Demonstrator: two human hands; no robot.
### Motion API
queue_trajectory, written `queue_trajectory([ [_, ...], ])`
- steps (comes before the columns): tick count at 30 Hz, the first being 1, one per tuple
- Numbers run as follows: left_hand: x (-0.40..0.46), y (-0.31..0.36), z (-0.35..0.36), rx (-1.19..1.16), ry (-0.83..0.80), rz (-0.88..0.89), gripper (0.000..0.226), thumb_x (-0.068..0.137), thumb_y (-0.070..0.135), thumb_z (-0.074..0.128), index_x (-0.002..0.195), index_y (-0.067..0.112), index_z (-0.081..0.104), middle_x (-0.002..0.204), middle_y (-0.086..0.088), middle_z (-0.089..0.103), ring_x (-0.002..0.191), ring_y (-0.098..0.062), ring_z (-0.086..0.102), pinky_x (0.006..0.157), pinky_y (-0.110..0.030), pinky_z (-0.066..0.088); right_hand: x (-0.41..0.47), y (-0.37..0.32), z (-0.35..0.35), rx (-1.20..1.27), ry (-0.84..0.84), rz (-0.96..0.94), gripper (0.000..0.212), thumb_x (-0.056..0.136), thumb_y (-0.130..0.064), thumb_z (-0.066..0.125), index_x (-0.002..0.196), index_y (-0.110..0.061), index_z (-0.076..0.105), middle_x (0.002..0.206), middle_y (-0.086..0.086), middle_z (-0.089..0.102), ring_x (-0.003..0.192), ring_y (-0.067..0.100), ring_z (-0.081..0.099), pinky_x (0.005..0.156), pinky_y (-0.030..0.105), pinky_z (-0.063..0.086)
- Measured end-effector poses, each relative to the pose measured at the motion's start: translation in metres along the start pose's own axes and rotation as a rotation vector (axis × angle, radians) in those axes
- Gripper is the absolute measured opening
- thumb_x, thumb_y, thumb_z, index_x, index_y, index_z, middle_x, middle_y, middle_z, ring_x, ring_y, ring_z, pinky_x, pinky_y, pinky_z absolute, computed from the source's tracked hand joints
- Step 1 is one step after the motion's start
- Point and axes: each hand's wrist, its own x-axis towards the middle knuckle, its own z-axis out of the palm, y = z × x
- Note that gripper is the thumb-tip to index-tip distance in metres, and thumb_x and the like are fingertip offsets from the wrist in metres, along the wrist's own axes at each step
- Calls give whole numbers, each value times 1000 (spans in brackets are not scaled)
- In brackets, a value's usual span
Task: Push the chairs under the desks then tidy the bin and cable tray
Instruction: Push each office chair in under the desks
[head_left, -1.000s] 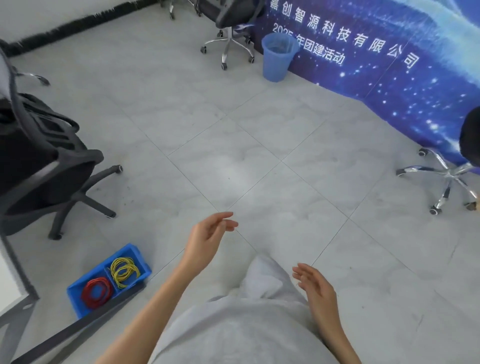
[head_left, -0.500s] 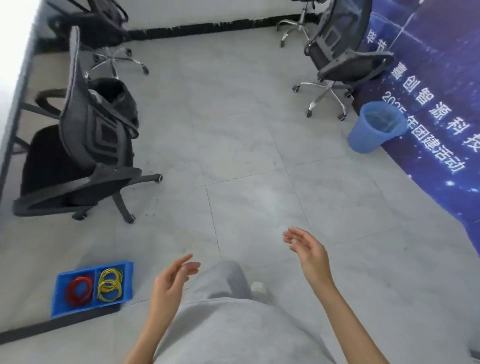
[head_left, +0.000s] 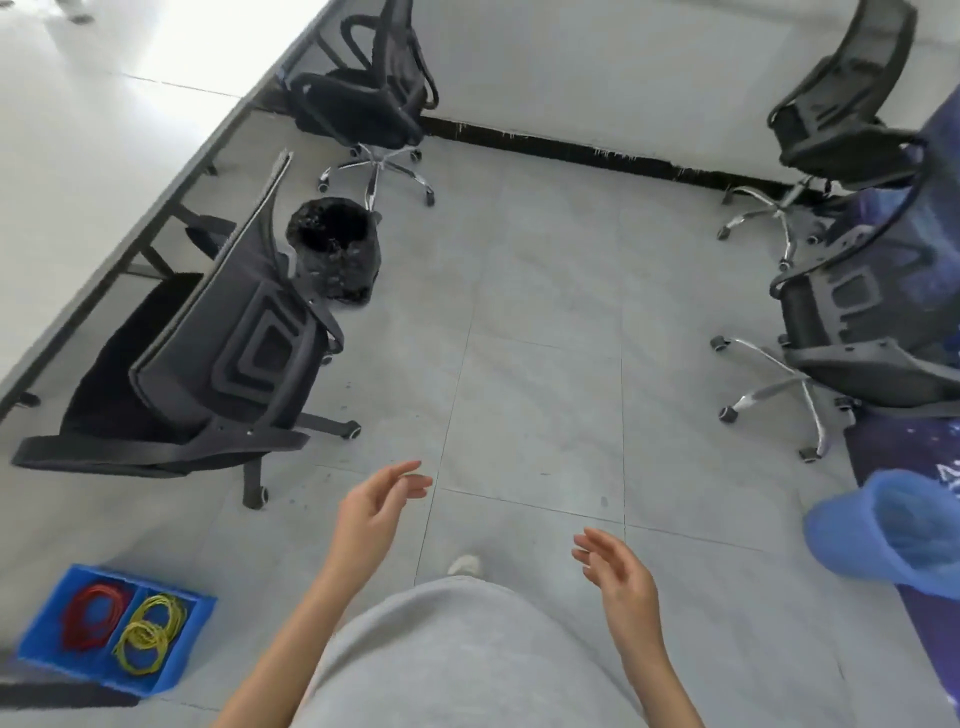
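Observation:
A black mesh office chair (head_left: 218, 358) stands at the left, its seat partly under the white desk (head_left: 78, 171). A second black chair (head_left: 369, 98) stands further along the desk. Between them sits a bin lined with a black bag (head_left: 335, 249). On the floor at lower left lies a blue cable tray (head_left: 117, 626) holding red and yellow cable coils. My left hand (head_left: 376, 512) and my right hand (head_left: 615, 577) hang over the bare floor, fingers apart, holding nothing.
Two more black chairs (head_left: 852, 332) (head_left: 841, 109) stand at the right against a dark blue banner (head_left: 893, 249). A blue plastic bin (head_left: 888, 535) sits at the right edge. Grey floor tiles stretch between both chair rows.
The view has swung left, from the banner and blue bin toward the desk side. The black-bagged bin and far desk chair have come into sight. Both hands stay empty.

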Motion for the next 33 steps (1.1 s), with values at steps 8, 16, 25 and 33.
queue_trajectory([
  [8, 145, 69, 27, -40, 160, 29, 24, 94, 6, 46, 105, 20, 63, 86, 16, 72, 83, -3, 67, 75, -10, 48, 178, -79, 14, -88, -194, -3, 26, 91, 2, 49, 98, -19, 63, 102, 3, 69, 94, 15, 67, 75, 21, 52],
  [16, 203, 59, 56, -205, 689, -227, 29, 94, 4, 46, 96, 28, 62, 83, 20, 72, 78, -3, 68, 70, -12, 50, 363, -205, 121, -297, -737, -162, 33, 91, 6, 46, 92, -22, 63, 90, -9, 71, 85, 6, 67, 76, 17, 50],
  [25, 223, 62, 81, -418, 1128, -498, 29, 94, 3, 44, 98, 25, 63, 82, 14, 74, 80, -4, 67, 73, -10, 50, 423, -302, 290, -452, -1198, -399, 33, 91, 4, 44, 98, -23, 62, 97, -2, 68, 90, 12, 66, 78, 18, 48],
  [33, 273, 61, -43, -160, 1273, -410, 27, 93, 4, 46, 105, 23, 61, 90, 16, 72, 91, 8, 61, 80, -5, 45, 418, -306, 394, -575, -1291, -576, 37, 89, 2, 50, 97, -32, 61, 100, -3, 70, 91, 6, 64, 81, 14, 47],
])
